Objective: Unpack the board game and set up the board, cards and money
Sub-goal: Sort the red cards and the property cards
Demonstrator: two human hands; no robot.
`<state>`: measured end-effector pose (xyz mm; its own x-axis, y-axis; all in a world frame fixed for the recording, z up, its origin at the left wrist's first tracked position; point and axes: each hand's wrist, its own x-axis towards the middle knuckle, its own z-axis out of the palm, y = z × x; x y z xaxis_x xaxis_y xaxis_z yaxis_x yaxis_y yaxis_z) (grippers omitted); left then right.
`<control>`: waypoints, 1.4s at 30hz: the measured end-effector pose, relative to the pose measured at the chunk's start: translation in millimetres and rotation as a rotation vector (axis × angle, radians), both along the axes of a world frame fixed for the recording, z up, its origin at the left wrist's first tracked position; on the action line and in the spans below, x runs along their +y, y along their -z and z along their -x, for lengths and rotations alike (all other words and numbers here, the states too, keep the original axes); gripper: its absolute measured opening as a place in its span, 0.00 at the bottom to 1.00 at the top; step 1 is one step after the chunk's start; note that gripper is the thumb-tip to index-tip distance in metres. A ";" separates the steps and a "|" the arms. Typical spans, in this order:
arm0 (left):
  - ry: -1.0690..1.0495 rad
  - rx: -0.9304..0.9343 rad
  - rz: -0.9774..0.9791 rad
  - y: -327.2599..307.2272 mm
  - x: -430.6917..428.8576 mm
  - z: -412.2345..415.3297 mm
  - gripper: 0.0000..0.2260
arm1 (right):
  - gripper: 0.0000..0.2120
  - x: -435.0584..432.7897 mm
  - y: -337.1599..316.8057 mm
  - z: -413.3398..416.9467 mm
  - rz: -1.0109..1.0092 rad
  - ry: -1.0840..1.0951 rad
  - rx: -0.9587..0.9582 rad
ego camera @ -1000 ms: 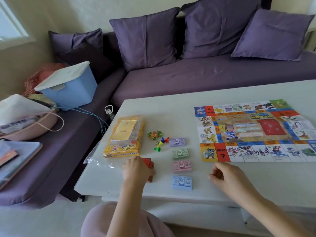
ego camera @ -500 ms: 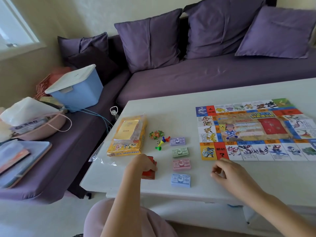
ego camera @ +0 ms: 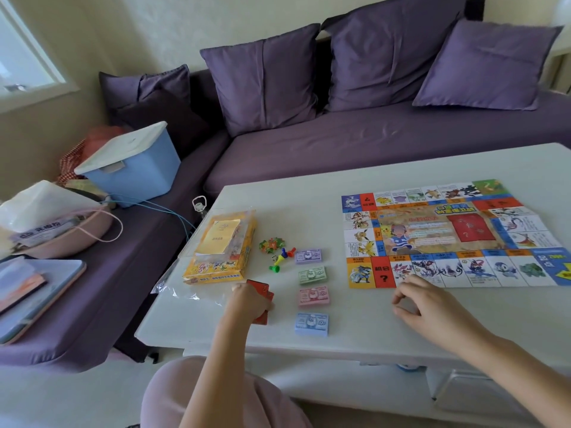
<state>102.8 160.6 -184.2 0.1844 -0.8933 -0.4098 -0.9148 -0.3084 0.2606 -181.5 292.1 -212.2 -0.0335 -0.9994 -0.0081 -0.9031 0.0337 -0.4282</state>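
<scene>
We find the left hand [ego camera: 250, 302] curled round a small stack of red cards [ego camera: 262, 290], at 6 o'clock from the flat yellow cardboard game box [ego camera: 216, 267], which lies under its clear plastic bag. Whether the stack's lower edge touches the white worktop [ego camera: 355, 347] we cannot tell. We read the grip as a gathering one, squaring the cards so they go down as one tidy pile.

At 3 o'clock from that hand runs a column of four paper money bundles: purple [ego camera: 308, 256], green [ego camera: 312, 275], pink [ego camera: 313, 296] and blue [ego camera: 312, 324], far to near, each apart from the next. We take it they are sorted by colour so each value is quick to reach. The coloured plastic pawns [ego camera: 282, 257] sit at 12 o'clock from the hand, between box and money.

The colourful printed paper board [ego camera: 448, 236] lies unfolded at 2 o'clock. The right hand [ego camera: 429, 307] rests just beside its near edge, fingers loosely curled, holding nothing we can see. We judge the red rectangle at the board's centre is where the cards belong.
</scene>
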 end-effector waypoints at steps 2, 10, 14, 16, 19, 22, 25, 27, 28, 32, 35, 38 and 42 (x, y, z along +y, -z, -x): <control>-0.012 0.040 0.046 2.0 5.6 -0.1 0.29 | 0.04 -1.4 -1.5 -2.4 -0.004 -0.012 0.007; 0.038 0.388 0.343 23.8 29.8 -3.7 0.19 | 0.02 -9.9 -10.7 -14.3 -0.039 -0.065 0.017; -0.041 0.707 0.349 12.5 35.2 0.7 0.15 | 0.16 -15.8 -15.9 -27.5 -0.024 -0.097 -0.029; -0.035 0.837 0.322 2.2 37.0 8.6 0.12 | 0.25 -18.3 -22.6 -39.2 0.017 -0.131 -0.075; 0.066 0.944 0.286 -15.4 45.9 25.4 0.08 | 0.39 -21.7 -38.3 -57.8 0.088 -0.215 -0.117; 0.069 1.012 0.216 -27.3 56.9 42.6 0.09 | 0.49 -23.1 -54.2 -71.4 0.137 -0.279 -0.111; 0.005 1.130 0.063 -30.3 68.9 61.5 0.07 | 0.51 -18.4 -61.1 -79.4 0.147 -0.316 -0.053; -0.008 1.179 -0.013 -27.3 75.1 70.9 0.06 | 0.48 -14.1 -61.6 -79.9 0.157 -0.319 0.014; -0.015 1.223 -0.048 -26.8 77.7 74.8 0.05 | 0.45 -12.9 -60.7 -78.0 0.171 -0.312 0.035; -0.062 1.377 -0.174 -26.3 82.5 88.5 0.03 | 0.39 -11.9 -55.9 -62.4 0.164 -0.276 0.034; -0.052 1.360 -0.187 -21.5 82.3 99.3 0.05 | 0.43 -10.9 -49.9 -45.5 0.072 -0.254 -0.023; -0.122 1.297 -0.142 -12.6 75.6 107.1 0.08 | 0.49 -11.7 -39.1 -20.9 -0.124 -0.201 -0.030; -0.276 1.395 -0.147 -7.8 62.7 119.8 0.16 | 0.46 -18.1 -9.7 22.6 -0.238 -0.170 0.113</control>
